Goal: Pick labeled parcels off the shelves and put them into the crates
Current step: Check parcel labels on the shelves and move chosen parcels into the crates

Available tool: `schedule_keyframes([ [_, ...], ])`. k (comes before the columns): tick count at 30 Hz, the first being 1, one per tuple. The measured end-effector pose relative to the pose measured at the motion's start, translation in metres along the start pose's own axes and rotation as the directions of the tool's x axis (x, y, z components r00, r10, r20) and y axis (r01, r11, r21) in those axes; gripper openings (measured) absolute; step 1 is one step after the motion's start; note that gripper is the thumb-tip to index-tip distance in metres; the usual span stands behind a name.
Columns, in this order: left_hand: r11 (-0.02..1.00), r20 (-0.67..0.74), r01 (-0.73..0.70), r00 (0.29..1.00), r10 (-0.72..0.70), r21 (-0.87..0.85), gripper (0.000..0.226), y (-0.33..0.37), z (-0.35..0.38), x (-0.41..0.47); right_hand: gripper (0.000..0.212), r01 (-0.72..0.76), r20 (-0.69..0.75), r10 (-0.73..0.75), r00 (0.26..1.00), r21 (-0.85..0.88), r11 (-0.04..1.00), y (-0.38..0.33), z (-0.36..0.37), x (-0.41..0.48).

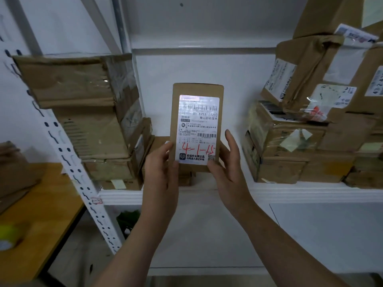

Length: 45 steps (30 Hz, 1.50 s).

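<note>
A flat brown cardboard parcel [196, 90] stands upright in front of me, its white shipping label facing me with "4-1-15" written in red. My left hand [160, 172] grips its lower left corner, thumb on the front. On the other side, my right hand [228, 162] holds the lower right edge, thumb on the label's corner and fingers stretched up along the side. The parcel is lifted clear of the white shelf [290, 192], in the gap between two stacks of boxes.
Taped cardboard boxes [83, 104] are stacked on the shelf's left; more labeled boxes [310, 121] pile up on its right. A perforated white upright [68, 162] runs diagonally at left. A wooden table [41, 214] with a yellow tape roll [9, 237] lies lower left.
</note>
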<state>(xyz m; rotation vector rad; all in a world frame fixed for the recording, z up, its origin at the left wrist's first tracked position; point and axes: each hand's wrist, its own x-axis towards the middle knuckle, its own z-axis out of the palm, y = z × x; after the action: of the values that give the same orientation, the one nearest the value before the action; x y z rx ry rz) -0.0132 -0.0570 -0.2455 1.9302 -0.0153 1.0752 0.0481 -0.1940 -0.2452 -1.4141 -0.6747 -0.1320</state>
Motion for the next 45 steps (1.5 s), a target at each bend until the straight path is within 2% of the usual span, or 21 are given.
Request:
schedule_keyframes([
  [2,0.979,0.013,-0.128,0.992,0.128,0.159,0.038,0.003,-0.010,-0.001,0.054,0.040,0.002,-0.040,0.999,0.000,0.999,-0.003,0.012,0.003],
  [4,0.910,0.088,-0.244,0.970,0.228,0.336,0.048,0.005,-0.017,0.001,0.047,0.068,-0.016,-0.068,0.998,-0.015,0.998,-0.007,0.022,0.009],
  [8,0.730,0.208,-0.303,0.953,0.221,0.612,0.051,0.004,-0.027,0.019,0.043,0.050,-0.029,-0.054,0.998,-0.118,0.992,-0.008,0.034,0.025],
  [12,0.610,0.295,-0.353,0.935,0.197,0.709,0.052,-0.001,-0.037,0.045,0.048,0.072,0.055,-0.057,0.997,-0.309,0.948,0.005,0.044,0.034],
  [17,0.530,0.387,-0.408,0.909,0.157,0.743,0.037,-0.001,-0.044,0.061,0.046,0.030,0.016,-0.025,1.000,-0.374,0.927,0.012,0.062,0.041],
  [21,0.548,0.399,-0.425,0.900,0.173,0.721,0.036,-0.003,-0.048,0.059,0.048,0.071,0.071,-0.045,0.996,-0.420,0.905,0.013,0.069,0.042],
  [24,0.591,0.413,-0.443,0.890,0.195,0.675,0.032,0.001,-0.045,0.064,0.047,0.049,-0.023,-0.070,0.997,-0.499,0.865,0.000,0.056,0.043],
  [30,0.696,0.386,-0.508,0.856,0.344,0.507,0.024,0.025,-0.011,0.079,0.034,0.116,-0.138,-0.302,0.943,-0.715,0.689,-0.039,-0.006,0.039],
  [32,0.729,0.388,-0.522,0.844,0.370,0.443,0.032,0.038,0.007,0.084,0.030,0.092,-0.177,-0.366,0.914,-0.787,0.610,-0.057,-0.030,0.035],
  [34,0.769,0.403,-0.530,0.830,0.385,0.358,0.030,0.054,0.025,0.086,0.029,0.067,-0.193,-0.424,0.885,-0.848,0.526,-0.073,-0.057,0.031],
  [38,0.811,0.426,-0.544,0.800,0.423,0.215,0.034,0.094,0.064,0.092,0.031,-0.035,-0.265,-0.493,0.829,-0.904,0.427,-0.107,-0.106,0.030],
  [42,0.805,0.334,-0.581,0.787,0.518,0.122,0.045,0.148,0.114,0.127,0.044,-0.132,-0.297,-0.494,0.817,-0.931,0.340,-0.153,-0.147,0.051],
  [45,0.832,0.270,-0.546,0.820,0.505,0.102,0.057,0.188,0.146,0.160,0.053,-0.139,-0.278,-0.493,0.824,-0.944,0.300,-0.185,-0.170,0.078],
])
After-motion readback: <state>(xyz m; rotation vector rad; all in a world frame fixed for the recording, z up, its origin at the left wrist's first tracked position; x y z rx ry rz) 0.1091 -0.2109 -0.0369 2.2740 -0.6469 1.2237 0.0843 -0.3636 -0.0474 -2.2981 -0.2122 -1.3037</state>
